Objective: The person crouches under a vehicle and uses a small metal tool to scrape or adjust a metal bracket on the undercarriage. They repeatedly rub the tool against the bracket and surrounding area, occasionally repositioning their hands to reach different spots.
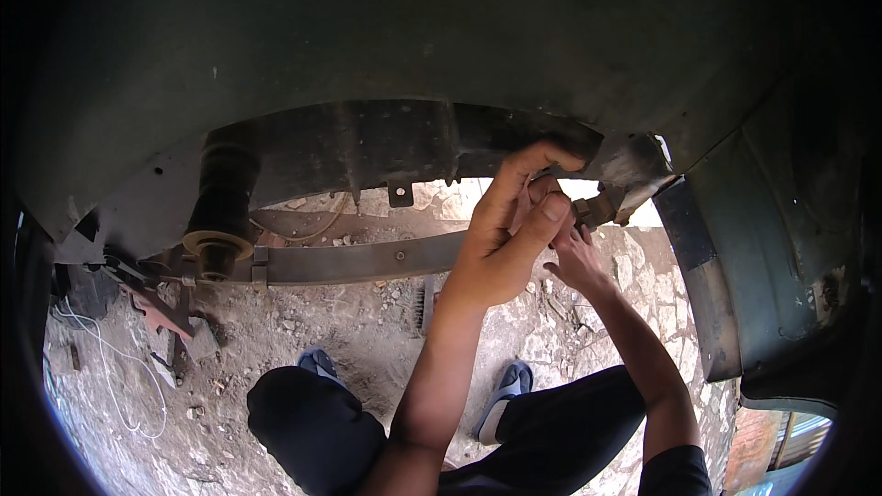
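My left hand (513, 239) is raised beneath the dark steel frame beam (395, 142). Its index finger hooks up against the end of the beam, and the other fingers curl in towards the thumb. Whatever lies inside that grip, if anything, is hidden. Just behind and below it, my right hand (581, 264) reaches up with its thumb apart and its fingers stretched out, their tips partly covered. Close to both hands is a rusty metal bracket (599, 208). The leaf spring (367, 259) runs leftward from behind my left hand.
A dark green body panel (367, 37) arches overhead, and another (772, 248) stands at the right. At the left hangs a dark cylindrical bump stop (219, 207). A brush (424, 305), a reddish metal stand (158, 314) and white cord (108, 363) lie on the rubble-strewn ground.
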Motion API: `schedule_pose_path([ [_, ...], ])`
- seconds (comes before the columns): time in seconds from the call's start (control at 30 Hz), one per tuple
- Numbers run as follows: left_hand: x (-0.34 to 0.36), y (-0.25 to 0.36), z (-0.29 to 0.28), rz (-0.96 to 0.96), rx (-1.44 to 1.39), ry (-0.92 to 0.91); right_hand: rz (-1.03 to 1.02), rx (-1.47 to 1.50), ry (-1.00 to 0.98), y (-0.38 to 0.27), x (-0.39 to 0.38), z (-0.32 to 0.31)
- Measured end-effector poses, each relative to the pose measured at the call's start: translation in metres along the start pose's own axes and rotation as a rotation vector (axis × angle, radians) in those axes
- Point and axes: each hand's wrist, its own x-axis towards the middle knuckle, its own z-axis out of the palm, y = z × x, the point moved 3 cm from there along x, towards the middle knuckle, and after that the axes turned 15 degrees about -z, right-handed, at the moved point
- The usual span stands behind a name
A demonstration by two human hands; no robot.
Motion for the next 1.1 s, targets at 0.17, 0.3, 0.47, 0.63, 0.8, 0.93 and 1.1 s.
schedule_pose_path([
  [0.17,-0.003,-0.004,0.001,-0.007,-0.012,0.022,0.020,0.021,0.037,-0.006,-0.001,0.008],
  [0.3,-0.003,-0.002,-0.002,0.009,-0.025,0.013,0.018,-0.048,0.057,0.003,-0.003,0.005],
  [0.47,-0.002,-0.001,-0.004,0.009,-0.003,0.024,0.072,-0.007,0.115,-0.005,-0.005,0.007],
  [0.63,0.002,-0.004,-0.003,0.043,-0.037,-0.012,0.007,-0.033,0.128,0.008,-0.010,0.008],
  [0.8,0.004,-0.003,-0.001,0.049,-0.072,-0.015,0.068,-0.022,0.093,-0.001,-0.004,0.013],
  [0.93,0.003,-0.002,-0.002,0.034,-0.068,-0.028,-0.016,0.001,0.097,0.005,-0.004,0.014],
  [1.1,0.000,-0.002,-0.003,0.002,-0.102,0.014,0.001,0.007,0.092,-0.012,-0.001,0.006],
])
